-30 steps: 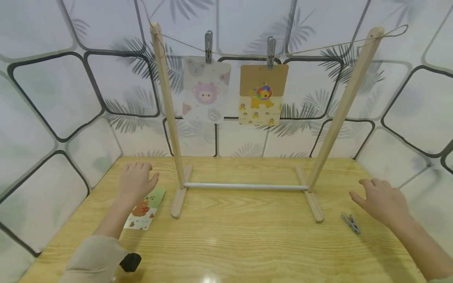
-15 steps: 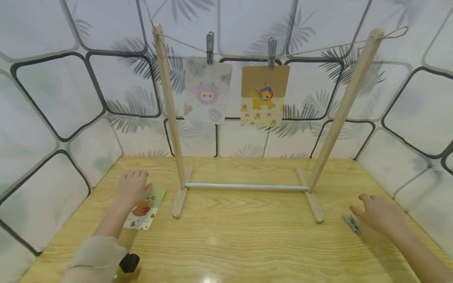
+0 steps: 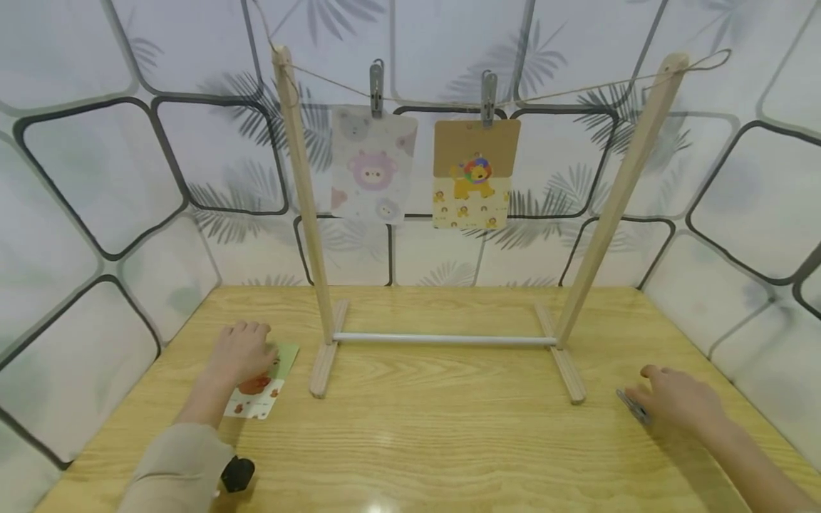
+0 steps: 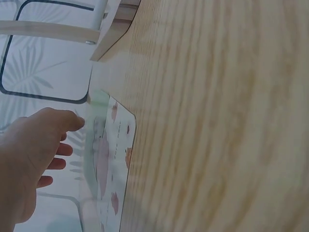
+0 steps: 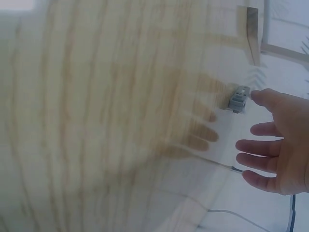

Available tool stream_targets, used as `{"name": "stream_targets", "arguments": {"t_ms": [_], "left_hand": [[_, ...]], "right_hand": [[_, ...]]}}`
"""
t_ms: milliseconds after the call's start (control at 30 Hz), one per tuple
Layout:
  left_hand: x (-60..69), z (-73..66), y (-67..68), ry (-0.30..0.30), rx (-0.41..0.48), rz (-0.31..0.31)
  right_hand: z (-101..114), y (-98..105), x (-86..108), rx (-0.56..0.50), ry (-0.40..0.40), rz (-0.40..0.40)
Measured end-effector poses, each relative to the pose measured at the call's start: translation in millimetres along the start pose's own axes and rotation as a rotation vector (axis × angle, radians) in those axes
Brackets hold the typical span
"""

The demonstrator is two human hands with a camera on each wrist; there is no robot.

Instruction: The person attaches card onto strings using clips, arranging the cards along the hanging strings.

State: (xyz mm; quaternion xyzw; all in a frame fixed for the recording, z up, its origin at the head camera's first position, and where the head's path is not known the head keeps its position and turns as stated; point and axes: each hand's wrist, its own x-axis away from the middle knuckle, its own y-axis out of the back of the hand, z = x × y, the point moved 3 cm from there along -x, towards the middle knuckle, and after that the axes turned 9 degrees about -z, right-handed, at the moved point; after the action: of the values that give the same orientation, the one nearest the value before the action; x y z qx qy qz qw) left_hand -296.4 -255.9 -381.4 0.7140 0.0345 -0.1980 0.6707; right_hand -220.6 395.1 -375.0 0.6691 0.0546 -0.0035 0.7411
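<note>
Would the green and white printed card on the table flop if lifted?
Probably not: the printed card may be stiff, as the brown and cream lion card hangs nearly flat from one grey clip. It looks thin, so likely light. Lying on the glossy wooden table, it might slide before lifting.

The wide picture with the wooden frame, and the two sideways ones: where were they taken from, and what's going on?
No robot here, just a person working bare-handed. The wide picture comes from a head-worn camera, the others from a camera on each wrist. A wooden frame stands on the table; grey clips on its string hold a pink-animal card and a lion card. The left hand is over a third card, the right hand beside a loose clip. Neither appears to grip anything; whether the right thumb touches the clip, I can't tell.
</note>
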Motion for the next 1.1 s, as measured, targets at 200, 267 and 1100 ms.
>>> {"name": "stream_targets", "arguments": {"t_ms": [200,267,1100], "left_hand": [[3.9,7.9,-8.8,0.004,0.034,0.034],[5.0,8.8,-10.2,0.004,0.049,0.045],[1.2,6.5,-10.9,-0.036,0.092,0.104]], "right_hand": [[7,-1,-3.5,-0.010,0.040,-0.020],[9,-2,-4.3,-0.015,0.051,-0.027],[24,-14,-7.0,0.012,0.169,-0.115]]}}
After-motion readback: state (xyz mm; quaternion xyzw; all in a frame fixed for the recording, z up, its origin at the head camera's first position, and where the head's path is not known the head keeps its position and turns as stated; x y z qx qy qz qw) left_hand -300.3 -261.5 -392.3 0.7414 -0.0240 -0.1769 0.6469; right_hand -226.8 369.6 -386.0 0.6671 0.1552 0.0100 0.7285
